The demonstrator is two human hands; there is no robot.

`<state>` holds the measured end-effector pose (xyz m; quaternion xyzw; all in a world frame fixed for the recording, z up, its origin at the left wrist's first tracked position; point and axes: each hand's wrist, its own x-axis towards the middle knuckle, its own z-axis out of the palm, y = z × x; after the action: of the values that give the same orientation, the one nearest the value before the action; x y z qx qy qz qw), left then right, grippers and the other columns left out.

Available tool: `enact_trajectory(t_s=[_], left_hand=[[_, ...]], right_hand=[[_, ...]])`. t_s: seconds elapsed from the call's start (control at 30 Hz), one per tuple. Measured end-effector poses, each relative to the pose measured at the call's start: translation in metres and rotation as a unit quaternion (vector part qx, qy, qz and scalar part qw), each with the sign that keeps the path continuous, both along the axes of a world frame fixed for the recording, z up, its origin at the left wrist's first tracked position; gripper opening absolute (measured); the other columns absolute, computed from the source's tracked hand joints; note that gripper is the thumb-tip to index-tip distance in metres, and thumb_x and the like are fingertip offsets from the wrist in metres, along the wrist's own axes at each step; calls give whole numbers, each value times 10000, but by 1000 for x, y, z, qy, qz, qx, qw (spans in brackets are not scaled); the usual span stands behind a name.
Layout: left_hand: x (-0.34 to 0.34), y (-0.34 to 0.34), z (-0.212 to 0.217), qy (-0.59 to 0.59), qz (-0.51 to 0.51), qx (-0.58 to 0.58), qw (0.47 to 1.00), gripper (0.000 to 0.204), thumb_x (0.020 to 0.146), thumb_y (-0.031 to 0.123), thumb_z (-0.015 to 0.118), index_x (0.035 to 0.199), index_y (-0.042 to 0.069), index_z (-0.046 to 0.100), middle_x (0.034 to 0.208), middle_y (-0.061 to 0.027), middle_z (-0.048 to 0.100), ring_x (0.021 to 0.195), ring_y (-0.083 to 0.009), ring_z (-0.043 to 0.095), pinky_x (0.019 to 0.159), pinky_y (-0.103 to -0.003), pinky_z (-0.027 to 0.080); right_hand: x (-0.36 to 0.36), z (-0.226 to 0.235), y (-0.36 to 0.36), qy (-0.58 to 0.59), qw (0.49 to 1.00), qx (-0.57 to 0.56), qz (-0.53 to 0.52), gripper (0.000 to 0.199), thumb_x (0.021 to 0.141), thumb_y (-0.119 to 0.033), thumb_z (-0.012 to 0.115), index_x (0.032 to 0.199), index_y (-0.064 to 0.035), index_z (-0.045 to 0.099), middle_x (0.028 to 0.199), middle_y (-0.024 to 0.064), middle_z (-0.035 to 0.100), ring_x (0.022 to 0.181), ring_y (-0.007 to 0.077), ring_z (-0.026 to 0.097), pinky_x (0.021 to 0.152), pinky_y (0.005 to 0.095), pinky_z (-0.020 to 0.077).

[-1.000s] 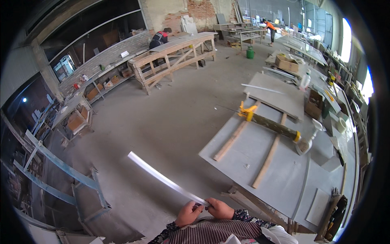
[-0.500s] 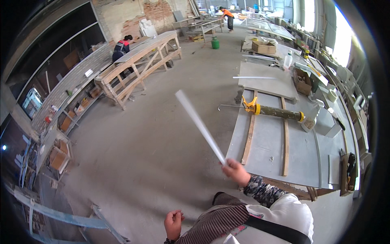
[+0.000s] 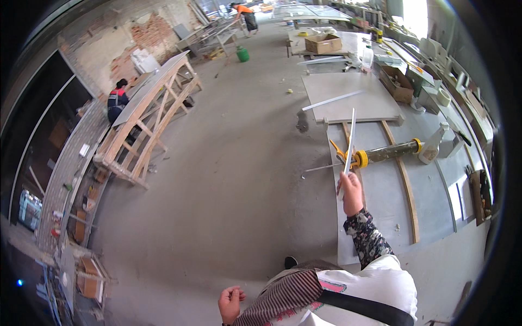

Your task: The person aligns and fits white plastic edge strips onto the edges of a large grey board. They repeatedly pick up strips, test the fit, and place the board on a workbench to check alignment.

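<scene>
My right hand [image 3: 350, 191] grips the near end of a long thin white strip [image 3: 349, 142]. The strip points away from me over a grey panel table [image 3: 386, 201]. A yellow caulking gun [image 3: 375, 155] with a long tube lies on that table just beyond my hand. Two wooden battens [image 3: 405, 179] run along the panel. My left hand [image 3: 231, 302] hangs low by my side, fingers loosely curled, holding nothing.
A white spray bottle [image 3: 433, 144] stands by the gun. Farther on lie another grey panel [image 3: 348, 95] and open cardboard boxes [image 3: 323, 43]. A wooden trestle frame [image 3: 149, 117] stands left, with a person [image 3: 116, 103] behind it. Another person [image 3: 244, 13] bends far back.
The strip was held in both hands; my left hand has let go and dropped. My right hand has swung the strip rightward over the panel table, and my view has turned toward it.
</scene>
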<state>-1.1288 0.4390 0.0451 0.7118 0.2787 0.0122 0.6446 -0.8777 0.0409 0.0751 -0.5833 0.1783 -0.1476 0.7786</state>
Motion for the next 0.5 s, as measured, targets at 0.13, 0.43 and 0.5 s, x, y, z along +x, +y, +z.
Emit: enact_trajectory(t_s=[0.13, 0.43, 0.5], left_hand=[[58, 33, 6, -10, 2, 11, 1000, 139, 952, 89, 526, 997, -31, 581, 812, -106, 641, 660, -151, 628, 622, -282, 550], [240, 83, -18, 21, -159, -32, 986, 149, 953, 91, 522, 1012, -33, 580, 820, -95, 644, 679, -140, 629, 630, -270, 547], [292, 96, -17, -2, -189, -23, 982, 147, 950, 89, 526, 1017, -29, 581, 828, -85, 642, 687, -130, 625, 637, -258, 540]], right_hand=[[35, -3, -26, 27, 995, -44, -88, 199, 949, -242, 556, 949, -43, 560, 734, -23, 515, 622, 54, 471, 544, 210, 380], [91, -11, -73, 77, 934, -184, -296, 287, 895, -254, 605, 841, 27, 584, 680, 20, 560, 594, 112, 518, 544, 284, 418], [112, -20, -85, 68, 905, -219, -359, 312, 875, -277, 641, 839, 28, 583, 658, 47, 573, 563, 143, 527, 523, 301, 420]])
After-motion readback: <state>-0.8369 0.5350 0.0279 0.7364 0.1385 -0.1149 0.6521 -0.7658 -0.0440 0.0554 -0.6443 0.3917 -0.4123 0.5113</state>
